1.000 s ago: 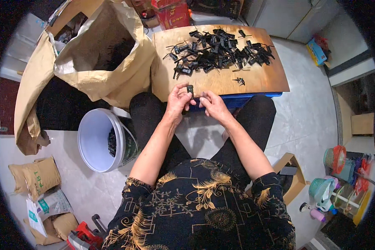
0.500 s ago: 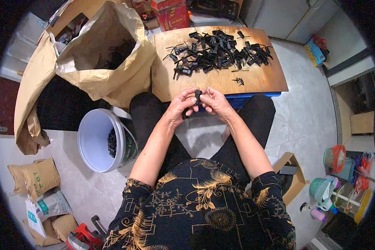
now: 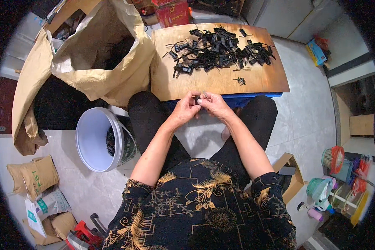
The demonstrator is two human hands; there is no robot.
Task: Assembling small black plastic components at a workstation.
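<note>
Just off the near edge of a wooden board [image 3: 221,85], my two hands meet between my knees. My left hand [image 3: 184,111] is closed around a small black plastic part [image 3: 198,99], mostly hidden by the fingers. My right hand [image 3: 216,107] is pinched against that same part, its thumb pressed near the left fingertips. A thin pale sliver shows at the right fingertips; its kind cannot be made out. Beyond the hands, a pile of black plastic parts [image 3: 221,48] with thin prongs covers the board. A few small dark pieces [image 3: 240,81] lie apart, nearer to me.
Left of the board stands a large open paper sack [image 3: 100,81] with dark contents. A white bucket [image 3: 91,141], holding black parts, is beside my left knee. Blue material [image 3: 254,96] shows under the board. An open cardboard box [image 3: 296,179] sits at my right.
My hands have drawn closer together, and the black part, plainly visible before, is now mostly covered by fingers. My right thumb has moved left onto it. The view has shifted slightly.
</note>
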